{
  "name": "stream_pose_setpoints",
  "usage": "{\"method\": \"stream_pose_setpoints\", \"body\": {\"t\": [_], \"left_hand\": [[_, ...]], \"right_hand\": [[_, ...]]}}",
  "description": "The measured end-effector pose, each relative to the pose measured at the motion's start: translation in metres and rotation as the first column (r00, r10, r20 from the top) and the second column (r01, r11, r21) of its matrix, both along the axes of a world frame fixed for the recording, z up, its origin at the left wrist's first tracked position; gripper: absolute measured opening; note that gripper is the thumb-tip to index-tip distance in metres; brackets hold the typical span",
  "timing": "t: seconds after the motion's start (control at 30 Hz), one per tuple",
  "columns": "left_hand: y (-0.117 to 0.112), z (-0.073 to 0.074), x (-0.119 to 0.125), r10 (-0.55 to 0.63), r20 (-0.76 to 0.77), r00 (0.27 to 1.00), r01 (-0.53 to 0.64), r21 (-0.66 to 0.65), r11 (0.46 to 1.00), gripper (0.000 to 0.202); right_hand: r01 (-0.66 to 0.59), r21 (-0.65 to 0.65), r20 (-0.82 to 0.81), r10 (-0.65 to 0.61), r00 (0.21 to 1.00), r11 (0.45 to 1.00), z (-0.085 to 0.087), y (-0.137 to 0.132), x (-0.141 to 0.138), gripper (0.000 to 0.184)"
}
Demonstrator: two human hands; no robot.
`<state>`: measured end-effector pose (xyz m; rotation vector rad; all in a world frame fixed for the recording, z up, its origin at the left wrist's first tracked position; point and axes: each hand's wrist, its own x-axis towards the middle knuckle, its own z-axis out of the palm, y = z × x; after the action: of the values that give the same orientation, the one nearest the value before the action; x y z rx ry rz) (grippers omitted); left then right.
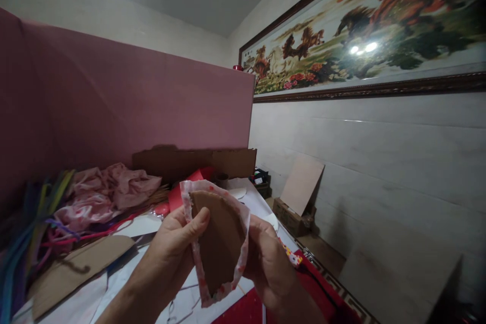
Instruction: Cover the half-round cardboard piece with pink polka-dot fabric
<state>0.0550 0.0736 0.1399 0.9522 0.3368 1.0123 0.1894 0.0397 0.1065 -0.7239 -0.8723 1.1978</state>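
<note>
Between my two hands is a curved piece of brown cardboard [220,238], held up over the table. Thin white fabric with red spots [203,291] wraps its edges, folded over onto the side facing me. My left hand [182,238] grips the left edge, thumb pressed on the cardboard and fingers hidden behind. At the right edge my right hand [268,255] is closed on the fabric border, its fingertips mostly hidden behind the piece.
Left on the table lie crumpled pink fabric [117,187], a cut cardboard shape [83,268] and colourful strips [28,248]. Scissors [172,311] show below my hands. A pink panel [152,96] rises behind. A cardboard box [290,215] stands by the wall at right.
</note>
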Motion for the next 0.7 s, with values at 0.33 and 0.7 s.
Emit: {"method": "stream_pose_setpoints", "body": {"t": [0.33, 0.7], "left_hand": [[0.001, -0.002, -0.002, -0.045, -0.008, 0.999, 0.045, 0.037, 0.998, 0.014], [-0.003, 0.001, -0.003, 0.015, -0.024, 1.0, -0.014, 0.022, 1.0, 0.011]], "right_hand": [[-0.069, -0.083, -0.118, 0.059, 0.991, 0.994, -0.004, -0.006, -0.005, 0.047], [0.261, 0.224, 0.27, -0.317, 0.909, 0.939, -0.013, -0.011, -0.011, 0.048]]}}
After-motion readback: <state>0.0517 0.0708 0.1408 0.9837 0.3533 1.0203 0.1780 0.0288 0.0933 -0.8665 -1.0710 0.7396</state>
